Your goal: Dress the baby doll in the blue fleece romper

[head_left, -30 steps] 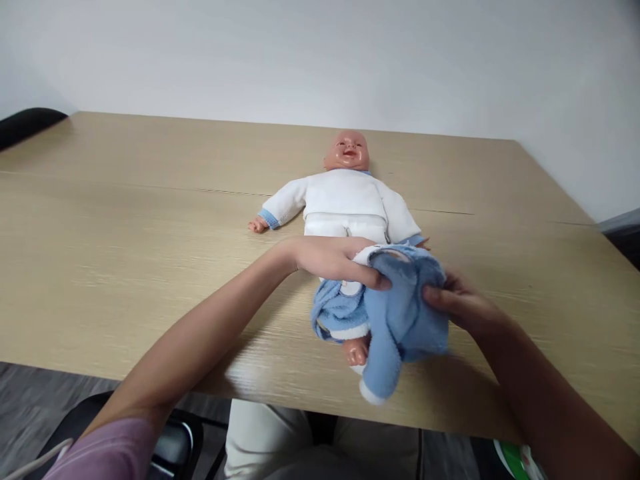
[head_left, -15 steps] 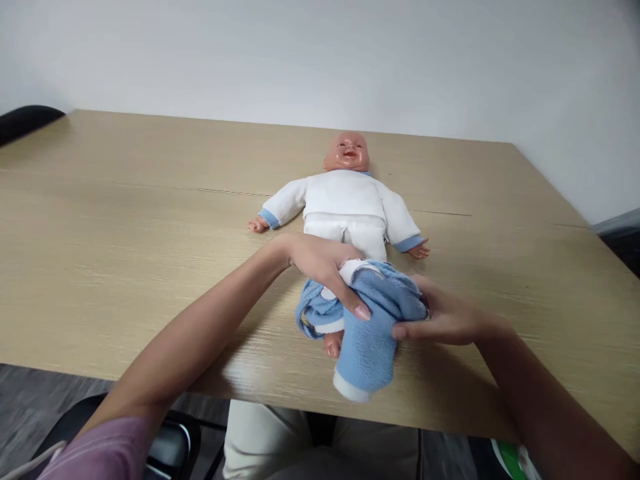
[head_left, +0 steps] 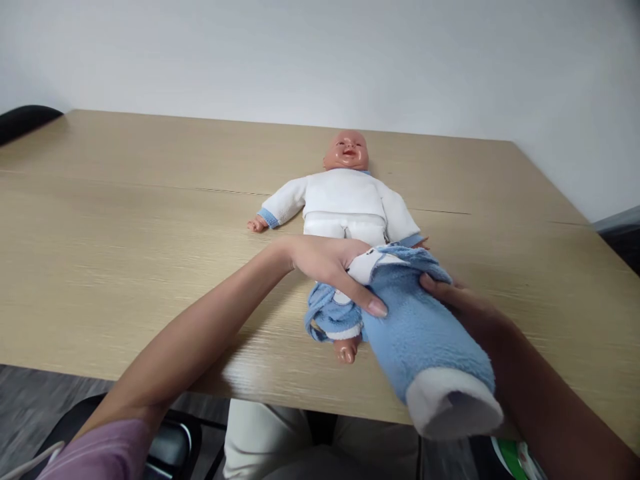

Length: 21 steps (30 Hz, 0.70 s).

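Head view: left hand (head_left: 327,261) and right hand (head_left: 465,303) both grasping the blue trousers (head_left: 425,330), lower centre-right! One white cuff (head_left: 430,403) gapes lower right; the other trouser leg (head_left: 333,319) rings the mid-frame doll's (head_left: 345,193) leg, foot (head_left: 346,350) poking out.

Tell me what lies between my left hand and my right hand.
In the head view, the blue garment fills the stretch between your left hand and right hand, its white edge next to the left.
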Available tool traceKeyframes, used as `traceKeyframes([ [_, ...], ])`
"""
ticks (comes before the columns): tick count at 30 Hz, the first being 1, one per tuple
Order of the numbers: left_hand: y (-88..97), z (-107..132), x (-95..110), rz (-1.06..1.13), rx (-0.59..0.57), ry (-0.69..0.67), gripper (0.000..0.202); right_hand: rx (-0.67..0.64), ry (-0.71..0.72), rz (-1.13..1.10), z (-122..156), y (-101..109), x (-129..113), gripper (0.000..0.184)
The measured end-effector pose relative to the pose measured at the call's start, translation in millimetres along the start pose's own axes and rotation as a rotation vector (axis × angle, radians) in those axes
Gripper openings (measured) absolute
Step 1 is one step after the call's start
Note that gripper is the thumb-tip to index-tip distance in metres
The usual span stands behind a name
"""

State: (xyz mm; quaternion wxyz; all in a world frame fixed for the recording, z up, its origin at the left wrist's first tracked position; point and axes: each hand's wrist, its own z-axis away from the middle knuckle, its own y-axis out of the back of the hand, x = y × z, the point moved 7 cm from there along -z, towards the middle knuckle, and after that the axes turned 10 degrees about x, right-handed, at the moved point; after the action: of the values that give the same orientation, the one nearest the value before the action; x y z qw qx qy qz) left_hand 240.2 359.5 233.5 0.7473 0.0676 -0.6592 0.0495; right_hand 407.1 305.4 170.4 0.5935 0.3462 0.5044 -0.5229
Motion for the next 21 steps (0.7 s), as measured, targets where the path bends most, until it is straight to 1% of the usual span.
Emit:
traceKeyframes([
  [2,5.3,-0.4,-1.5,-0.012,0.070,-0.024,0.032,-0.073,-0.076,-0.034,2.8,-4.9,-1.3,0.048],
  [4,7.9,-0.5,-1.9,0.003,0.089,-0.048,0.030,-0.199,-0.070,-0.038,6.7,-11.2,-6.2,0.056],
  [5,7.4,-0.4,-2.2,0.021,0.072,-0.051,0.033,-0.273,-0.051,-0.031,9.0,-14.7,-8.5,0.060],
  [7,2.2,0.3,-3.7,0.067,-0.013,-0.019,0.042,-0.405,-0.033,-0.017,13.5,-21.0,-9.8,0.064],
  [8,-1.6,1.1,-5.1,0.086,-0.067,0.015,0.044,-0.436,-0.029,-0.015,14.3,-22.3,-9.3,0.063],
  [10,-7.9,3.1,-7.0,0.106,-0.141,0.077,0.045,-0.427,-0.007,-0.014,13.1,-21.6,-8.1,0.059],
  [11,-9.4,3.7,-7.4,0.105,-0.151,0.095,0.043,-0.402,0.011,-0.011,11.8,-20.2,-7.6,0.057],
  [13,-8.6,3.6,-6.5,0.090,-0.128,0.094,0.040,-0.338,0.029,0.003,9.5,-17.0,-6.1,0.056],
  [17,-0.4,3.0,-2.7,0.002,-0.073,0.035,0.037,-0.220,-0.042,0.086,7.5,-13.4,-3.3,0.045],
  [19,5.0,3.7,-1.3,-0.041,-0.047,0.021,0.036,-0.230,-0.062,0.114,8.4,-17.0,-6.9,0.042],
  [21,8.4,5.0,0.2,-0.064,-0.029,0.010,0.033,-0.315,-0.053,0.118,11.2,-24.8,-12.5,0.045],
])
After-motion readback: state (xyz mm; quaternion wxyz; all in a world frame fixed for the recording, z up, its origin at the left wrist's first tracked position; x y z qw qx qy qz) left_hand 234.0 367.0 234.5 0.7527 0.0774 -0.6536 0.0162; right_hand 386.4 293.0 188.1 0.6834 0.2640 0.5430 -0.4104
